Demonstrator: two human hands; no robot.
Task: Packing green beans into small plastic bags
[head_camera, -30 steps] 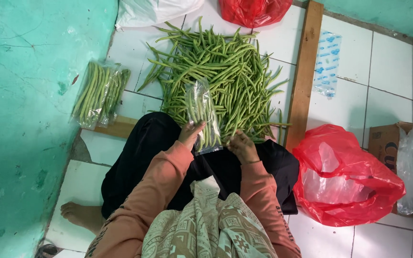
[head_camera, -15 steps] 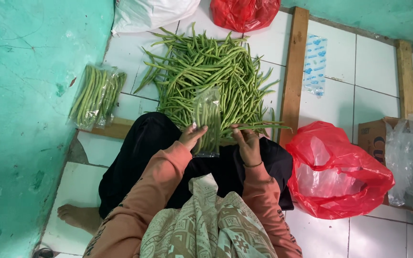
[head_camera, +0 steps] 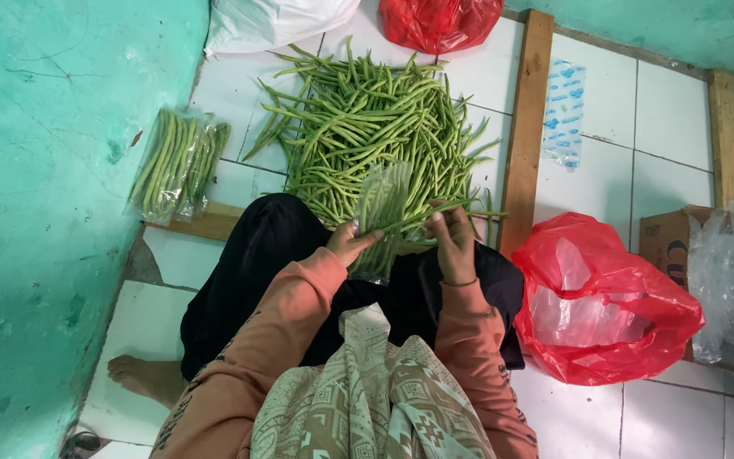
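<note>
Two bare hands work just above the person's lap. The left hand (head_camera: 352,240) is closed around the near end of a clear plastic bag (head_camera: 381,212) with green beans inside it. The bag is long and thin. Its long side runs from near to far, and its far end points up toward the big pile of green beans (head_camera: 367,127) on the white tiled floor (head_camera: 605,144). The bag covers the near edge of that pile.

The right hand (head_camera: 452,242) is closed too, with its fingers pinched on a few loose beans (head_camera: 414,217). These beans lie almost sideways, and they point left toward the bag, just beside it. The two hands are near each other but do not touch.

Far to the left, one filled bag of beans (head_camera: 176,161) lies beside the green wall (head_camera: 53,170). Its long side also runs near to far, tipped a little. A wooden board (head_camera: 527,127) lies to the right of the pile. A red plastic bag (head_camera: 605,302) sits open on the right, near the person's knee. Another red bag (head_camera: 439,21) and a white sack (head_camera: 273,21) lie at the far edge.
</note>
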